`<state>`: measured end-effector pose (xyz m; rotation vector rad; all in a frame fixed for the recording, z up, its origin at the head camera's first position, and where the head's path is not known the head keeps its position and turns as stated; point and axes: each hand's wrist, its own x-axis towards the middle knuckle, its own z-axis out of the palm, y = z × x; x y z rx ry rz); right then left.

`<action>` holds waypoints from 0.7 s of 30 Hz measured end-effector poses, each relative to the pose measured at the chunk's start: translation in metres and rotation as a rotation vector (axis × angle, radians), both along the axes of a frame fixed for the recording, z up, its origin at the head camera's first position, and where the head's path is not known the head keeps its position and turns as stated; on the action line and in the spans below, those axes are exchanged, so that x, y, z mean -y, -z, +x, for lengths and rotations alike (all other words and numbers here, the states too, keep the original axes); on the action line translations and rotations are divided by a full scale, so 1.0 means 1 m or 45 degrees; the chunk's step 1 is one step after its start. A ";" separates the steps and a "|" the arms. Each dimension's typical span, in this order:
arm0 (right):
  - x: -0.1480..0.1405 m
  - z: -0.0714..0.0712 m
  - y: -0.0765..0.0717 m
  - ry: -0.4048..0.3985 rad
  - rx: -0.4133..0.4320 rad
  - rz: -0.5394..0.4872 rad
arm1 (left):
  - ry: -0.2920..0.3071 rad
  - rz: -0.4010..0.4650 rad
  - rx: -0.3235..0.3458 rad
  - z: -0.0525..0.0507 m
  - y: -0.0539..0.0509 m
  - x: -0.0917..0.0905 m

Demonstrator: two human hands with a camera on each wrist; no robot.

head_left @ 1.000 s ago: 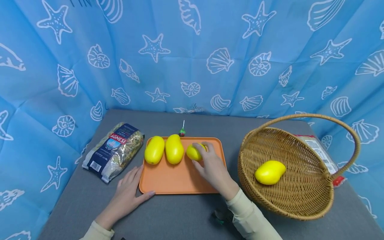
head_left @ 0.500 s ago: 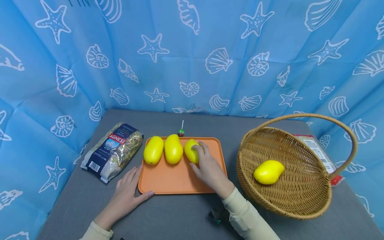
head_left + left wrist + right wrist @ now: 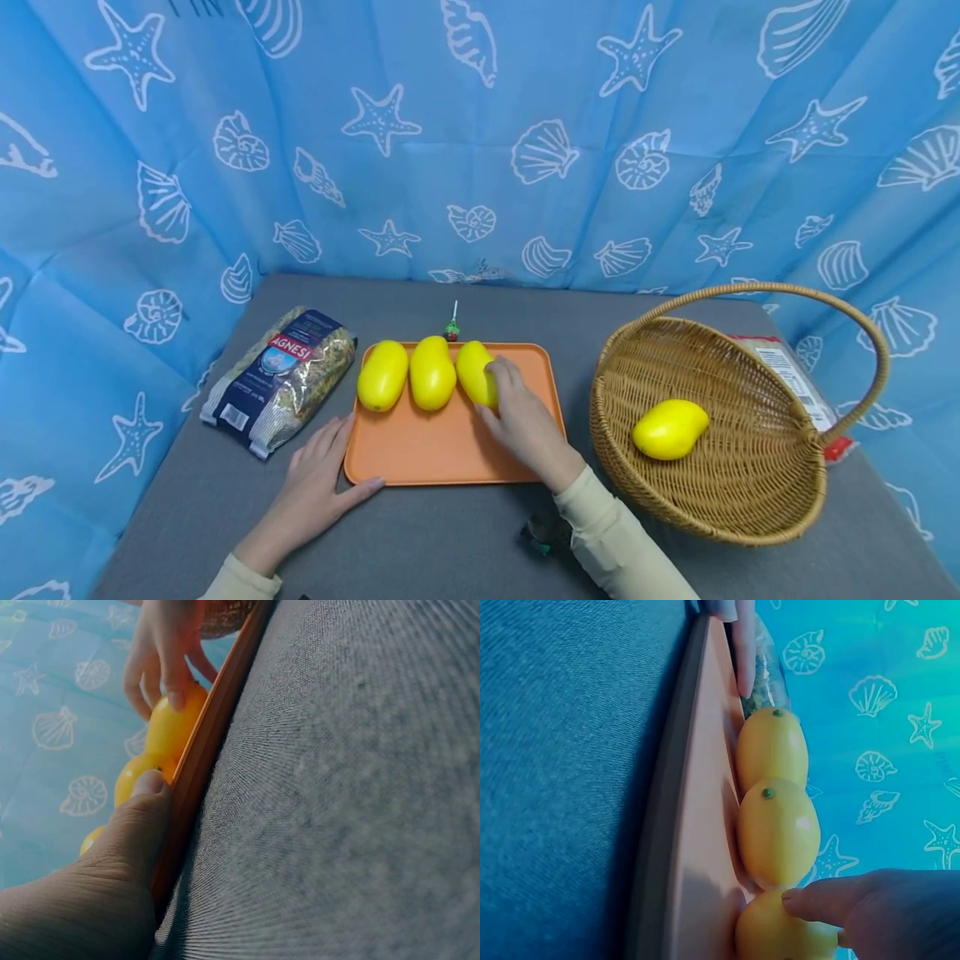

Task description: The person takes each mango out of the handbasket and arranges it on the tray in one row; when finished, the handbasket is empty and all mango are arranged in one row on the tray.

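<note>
Three yellow mangoes lie in a row on an orange tray (image 3: 420,454): the left mango (image 3: 382,376), the middle mango (image 3: 432,373) and the right mango (image 3: 476,373). My right hand (image 3: 525,421) holds the right mango, fingers over its right side and thumb at its near end; the right wrist view shows a fingertip on that mango (image 3: 780,930). My left hand (image 3: 321,471) rests at the tray's left front corner, its fingers stretched along the left edge and the thumb (image 3: 139,817) on the front rim. Another mango (image 3: 670,429) lies inside a wicker basket (image 3: 757,492).
An Agnesi pasta bag (image 3: 281,375) lies left of the tray. Behind the tray is a lollipop (image 3: 452,327). The basket, with its tall handle (image 3: 795,290), stands to the right, a red and white package (image 3: 798,383) partly hidden behind it. A small dark object (image 3: 542,533) lies near the right sleeve.
The right mango has turned from lying askew to pointing lengthwise beside the middle one, shifting slightly left with my right hand. My left hand has stayed at the tray corner.
</note>
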<state>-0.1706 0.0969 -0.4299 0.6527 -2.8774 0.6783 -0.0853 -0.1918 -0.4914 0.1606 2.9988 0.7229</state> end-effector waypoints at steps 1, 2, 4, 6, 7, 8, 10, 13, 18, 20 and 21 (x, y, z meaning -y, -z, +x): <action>0.000 0.000 0.000 0.008 0.003 0.002 | 0.000 0.001 0.000 0.000 0.000 0.000; 0.001 -0.001 -0.001 0.017 0.009 0.005 | 0.001 0.003 -0.001 0.000 0.000 0.000; 0.002 -0.001 -0.002 0.031 0.022 0.011 | 0.003 0.007 -0.003 0.000 0.000 0.000; 0.003 -0.001 -0.002 0.048 0.038 0.021 | 0.003 0.010 -0.002 0.000 -0.001 0.000; 0.003 -0.002 -0.003 0.059 0.046 0.025 | 0.004 0.010 -0.001 0.000 -0.001 0.000; 0.004 -0.002 -0.003 0.068 0.055 0.028 | 0.005 0.010 -0.002 0.000 -0.001 0.000; 0.005 -0.003 -0.002 0.084 0.067 0.032 | 0.004 0.008 -0.003 0.000 -0.001 0.000; 0.006 -0.004 -0.002 0.103 0.090 0.033 | 0.001 0.007 -0.004 0.000 -0.001 0.000; 0.008 -0.006 -0.002 0.120 0.114 0.020 | 0.005 0.007 -0.014 0.001 -0.001 0.000; 0.009 -0.007 -0.002 0.125 0.115 0.017 | 0.008 0.008 -0.022 0.001 0.000 0.000; 0.009 -0.007 -0.002 0.127 0.116 0.017 | 0.009 0.009 -0.026 0.001 0.000 0.000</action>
